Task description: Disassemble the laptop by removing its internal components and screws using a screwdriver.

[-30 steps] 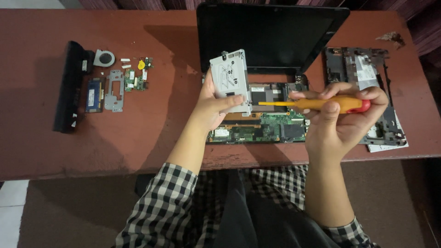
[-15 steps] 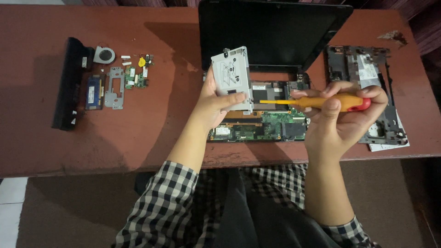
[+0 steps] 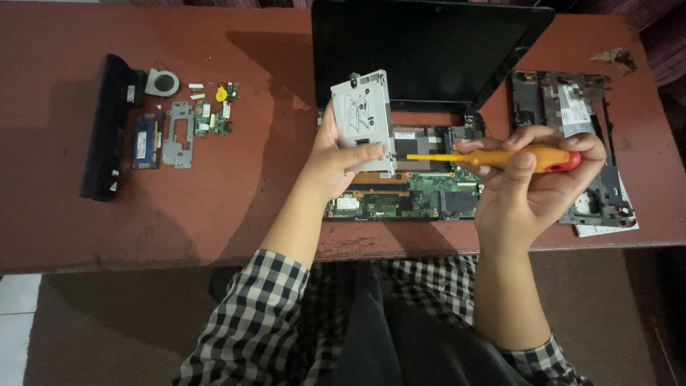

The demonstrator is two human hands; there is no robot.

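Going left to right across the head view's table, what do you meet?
Long black battery bar → blue memory module → small green circuit board → left hand holding grey metal drive caddy → right hand holding orange-handled screwdriver → black plastic laptop frame.

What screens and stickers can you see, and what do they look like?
Laptop screen: back of the table, upright, black and dark, rectangular.
Drive label: on the grey metal drive in the left hand, white with dark drawing.
Board sticker: small white rectangle on the green board.
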